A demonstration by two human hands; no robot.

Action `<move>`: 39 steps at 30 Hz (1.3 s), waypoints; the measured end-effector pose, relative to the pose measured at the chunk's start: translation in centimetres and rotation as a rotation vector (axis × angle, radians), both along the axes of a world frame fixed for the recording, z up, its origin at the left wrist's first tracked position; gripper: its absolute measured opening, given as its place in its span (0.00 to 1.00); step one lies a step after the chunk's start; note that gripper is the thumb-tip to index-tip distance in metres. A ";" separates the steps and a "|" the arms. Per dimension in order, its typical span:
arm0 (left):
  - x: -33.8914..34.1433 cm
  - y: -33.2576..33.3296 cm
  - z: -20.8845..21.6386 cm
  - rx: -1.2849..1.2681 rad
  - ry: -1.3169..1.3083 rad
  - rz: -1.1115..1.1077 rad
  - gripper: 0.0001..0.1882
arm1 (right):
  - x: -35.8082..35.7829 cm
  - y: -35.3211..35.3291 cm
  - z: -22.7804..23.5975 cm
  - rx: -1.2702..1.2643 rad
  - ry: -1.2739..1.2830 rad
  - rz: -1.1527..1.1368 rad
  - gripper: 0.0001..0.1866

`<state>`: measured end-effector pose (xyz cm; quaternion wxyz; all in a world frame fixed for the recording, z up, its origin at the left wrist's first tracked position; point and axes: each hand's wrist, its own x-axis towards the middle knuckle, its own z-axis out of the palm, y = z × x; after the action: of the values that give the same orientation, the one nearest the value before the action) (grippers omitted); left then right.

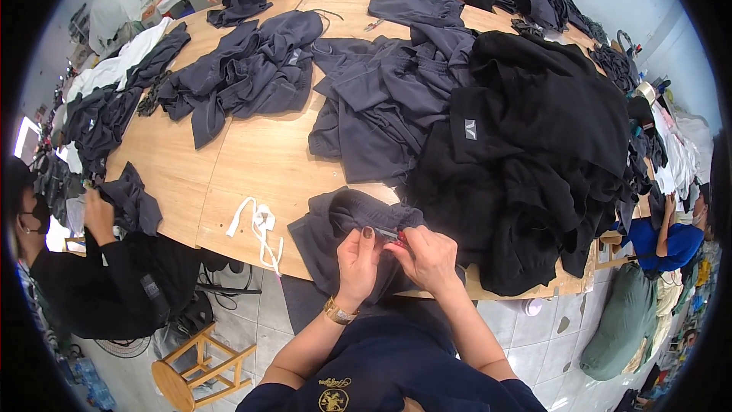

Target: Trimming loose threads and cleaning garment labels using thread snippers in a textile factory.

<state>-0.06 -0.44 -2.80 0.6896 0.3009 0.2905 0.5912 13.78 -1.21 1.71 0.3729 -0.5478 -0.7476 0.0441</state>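
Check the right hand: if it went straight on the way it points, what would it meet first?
The right hand points up-left at the dark grey fabric garment it already works on, touching the left hand. Beyond lies bare light wooden tabletop; depth is unclear.

We are logging colours only. We are seeing a dark grey garment [343, 225] under our left hand [357, 255], which is wearing a gold-coloured watch [338, 311]. Our right hand [428, 258] is showing a small red tool [398, 236]. We are noting a pale wooden table [259, 156], a white drawstring cord [259, 229], a black clothing pile [534, 152] bearing a grey-and-white label [470, 129], slate-grey garments [244, 72], and our navy top with a yellow emblem [334, 395].
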 end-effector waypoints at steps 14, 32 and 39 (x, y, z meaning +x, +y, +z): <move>0.0 -0.2 1.2 -0.067 -0.162 -0.050 0.11 | -3.2 0.1 -0.9 -0.164 0.601 -0.067 0.14; 0.4 0.2 2.0 -0.145 -0.272 -0.073 0.09 | -2.8 0.0 -1.3 -0.104 0.561 -0.074 0.11; 0.5 0.5 2.3 -0.164 -0.146 -0.050 0.09 | -2.3 -1.7 -0.9 -0.077 0.570 0.181 0.12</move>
<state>0.47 0.02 -0.51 0.7457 0.2066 0.2793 0.5685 11.47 -2.96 0.81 0.5411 -0.4583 -0.6563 0.2576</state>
